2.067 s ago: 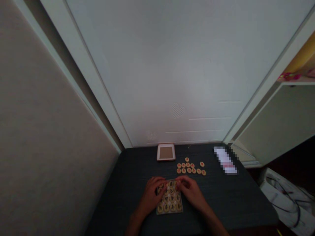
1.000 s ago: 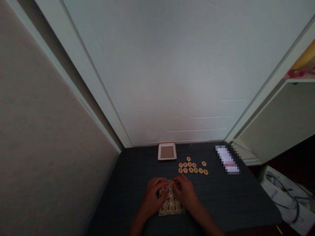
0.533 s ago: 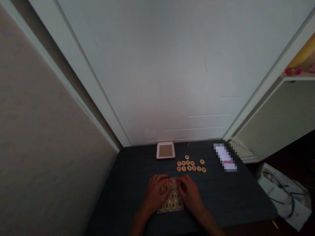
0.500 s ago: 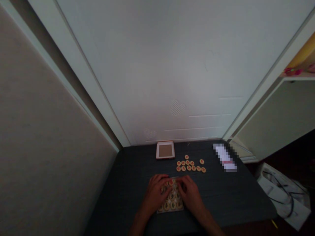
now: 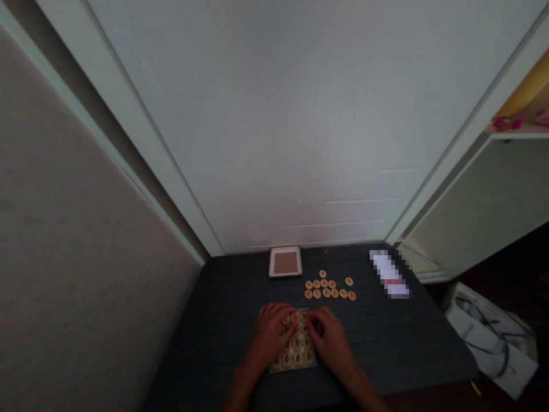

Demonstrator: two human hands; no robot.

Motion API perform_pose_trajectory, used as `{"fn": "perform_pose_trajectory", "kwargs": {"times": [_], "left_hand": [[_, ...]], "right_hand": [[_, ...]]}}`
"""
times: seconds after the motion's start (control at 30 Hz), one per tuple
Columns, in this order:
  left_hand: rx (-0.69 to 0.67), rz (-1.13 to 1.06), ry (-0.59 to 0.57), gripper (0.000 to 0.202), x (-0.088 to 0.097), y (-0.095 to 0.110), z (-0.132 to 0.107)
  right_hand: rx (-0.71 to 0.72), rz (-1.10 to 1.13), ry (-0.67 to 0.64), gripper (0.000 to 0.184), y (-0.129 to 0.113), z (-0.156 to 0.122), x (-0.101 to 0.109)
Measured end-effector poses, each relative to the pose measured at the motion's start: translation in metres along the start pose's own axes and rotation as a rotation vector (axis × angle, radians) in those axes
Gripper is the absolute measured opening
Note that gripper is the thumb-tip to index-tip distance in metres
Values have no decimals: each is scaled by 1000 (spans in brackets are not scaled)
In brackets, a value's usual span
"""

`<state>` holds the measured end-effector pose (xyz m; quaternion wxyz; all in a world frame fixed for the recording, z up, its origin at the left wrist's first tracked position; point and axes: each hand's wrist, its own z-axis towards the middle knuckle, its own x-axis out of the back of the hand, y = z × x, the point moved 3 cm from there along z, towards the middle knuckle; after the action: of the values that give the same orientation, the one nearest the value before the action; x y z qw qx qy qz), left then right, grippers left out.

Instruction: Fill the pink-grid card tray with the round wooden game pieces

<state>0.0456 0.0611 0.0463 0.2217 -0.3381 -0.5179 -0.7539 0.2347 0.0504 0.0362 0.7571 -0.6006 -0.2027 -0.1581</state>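
A shallow clear tray [image 5: 293,369] of round Chinese chess pieces [image 5: 298,359] lies on the dark table before me. My left hand [image 5: 268,335] covers its left side, with bent fingers at the far edge and the thumb over the pieces; a red-marked piece [image 5: 295,317] sits between thumb and fingertips. At the far right corner, the thumb and fingers of my right hand [image 5: 330,335] close about another piece [image 5: 304,316]. The hands hide part of the tray's sides and several pieces. Nearer rows bear dark green or black characters.
Loose red-marked pieces [image 5: 326,293] lie in rough rows beyond my right hand. A pale square box or lid [image 5: 271,264] rests by the white wall panel. A blurred-out white item [image 5: 389,274] lies at the table's right. White bags [image 5: 493,349] with dark handles stand beside the table.
The view has shifted slightly. My left fingers have drawn back a little, so more of the red-marked pieces in the tray's far row shows. My right hand stays at the far right corner.
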Motion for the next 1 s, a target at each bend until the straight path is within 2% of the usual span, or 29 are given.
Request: {"fn": "perform_pose_trajectory", "kwargs": {"times": [0.77,1.0], "left_hand": [[-3,18,-7,16,-1,1,1],[0,9,-23,18,8,0,9]], "right_hand": [[-3,10,-19,15,0,-3,1],[-17,20,-9,17,4,-6,5]]}}
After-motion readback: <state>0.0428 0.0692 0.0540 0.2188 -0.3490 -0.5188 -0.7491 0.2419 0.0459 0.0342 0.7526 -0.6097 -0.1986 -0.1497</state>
